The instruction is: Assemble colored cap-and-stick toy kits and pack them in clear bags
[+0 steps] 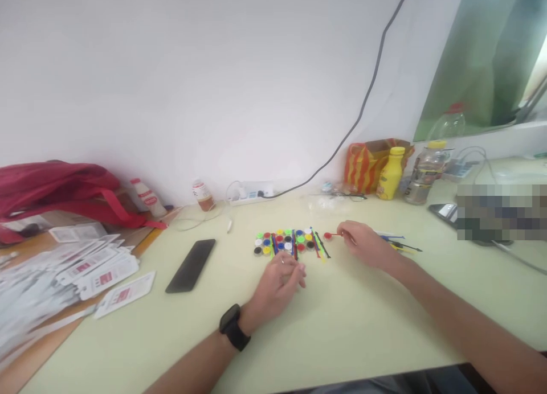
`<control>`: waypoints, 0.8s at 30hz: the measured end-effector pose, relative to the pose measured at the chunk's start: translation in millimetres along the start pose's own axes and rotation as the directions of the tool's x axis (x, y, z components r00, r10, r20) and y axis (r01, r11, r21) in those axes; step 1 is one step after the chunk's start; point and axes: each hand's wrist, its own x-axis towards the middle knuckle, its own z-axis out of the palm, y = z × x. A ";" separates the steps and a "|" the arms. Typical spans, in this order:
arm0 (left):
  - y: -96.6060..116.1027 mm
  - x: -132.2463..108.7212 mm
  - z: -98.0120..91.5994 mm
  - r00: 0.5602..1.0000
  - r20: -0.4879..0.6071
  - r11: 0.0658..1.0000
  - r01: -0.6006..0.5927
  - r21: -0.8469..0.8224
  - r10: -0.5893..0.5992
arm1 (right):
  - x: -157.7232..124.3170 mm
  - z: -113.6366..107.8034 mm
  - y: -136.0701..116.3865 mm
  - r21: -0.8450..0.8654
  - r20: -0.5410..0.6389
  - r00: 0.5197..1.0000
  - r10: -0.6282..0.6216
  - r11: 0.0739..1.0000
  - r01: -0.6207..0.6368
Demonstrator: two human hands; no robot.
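My right hand is closed in a pinch on a thin red plastic stick. The stick's far end reaches a red round disc, and I cannot tell whether they touch. My left hand, with a black watch on its wrist, rests with its fingers curled in and nothing visible in them. Just beyond it, small round coloured discs lie in rows, with thin coloured sticks between them. Several loose sticks lie at the right end of the rows. More blue, yellow and black sticks lie beyond my right wrist.
A black phone lies to the left, near a pile of printed cards and a red bag. Along the wall stand a small drink bottle, a power strip, a yellow bottle and a clear bottle.
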 end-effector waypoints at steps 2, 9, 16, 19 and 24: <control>0.0 0.8 -0.9 1.000 -0.007 0.999 -0.014 0.040 0.015 | -3.1 -12.5 -3.4 0.013 0.032 0.999 0.020 1.000 -0.020; -4.8 -1.7 1.9 0.999 0.026 0.994 -0.022 0.104 0.020 | -15.9 -48.0 -15.4 0.200 0.335 0.935 -0.119 0.978 0.053; 8.3 -1.4 2.3 0.964 0.237 0.976 -0.157 0.152 0.118 | -22.1 -30.1 -43.2 0.486 0.454 0.824 -0.338 0.869 0.088; 7.2 -1.0 3.1 0.956 0.264 0.978 -0.164 0.127 0.126 | -21.4 -22.2 -48.9 0.493 0.471 0.810 -0.349 0.866 0.086; 2.6 -0.3 2.6 0.968 0.239 0.991 -0.102 0.082 0.080 | -19.4 -22.3 -47.7 0.527 0.427 0.852 -0.302 0.849 0.037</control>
